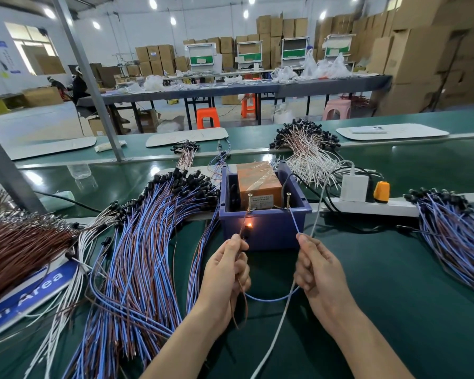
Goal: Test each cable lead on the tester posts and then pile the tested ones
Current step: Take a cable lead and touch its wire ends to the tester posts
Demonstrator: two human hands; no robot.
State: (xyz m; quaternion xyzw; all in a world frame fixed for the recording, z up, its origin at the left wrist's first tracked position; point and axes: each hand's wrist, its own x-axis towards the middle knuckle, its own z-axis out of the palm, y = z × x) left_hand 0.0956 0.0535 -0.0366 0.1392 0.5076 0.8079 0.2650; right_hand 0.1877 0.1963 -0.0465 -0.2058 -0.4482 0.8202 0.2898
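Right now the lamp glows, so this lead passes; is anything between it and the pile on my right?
Nothing visible lies on the mat between the right hand and the right pile. But a white cable crosses the blue loop of the lead beside that hand and might snag.

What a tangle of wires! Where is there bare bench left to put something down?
The widest bare patch of green mat lies right of the right hand, below the power strip and short of the right-hand wire bundle. Left of the left hand, the big wire pile covers nearly everything. Between the hands, before the blue bin, only a narrow gap.
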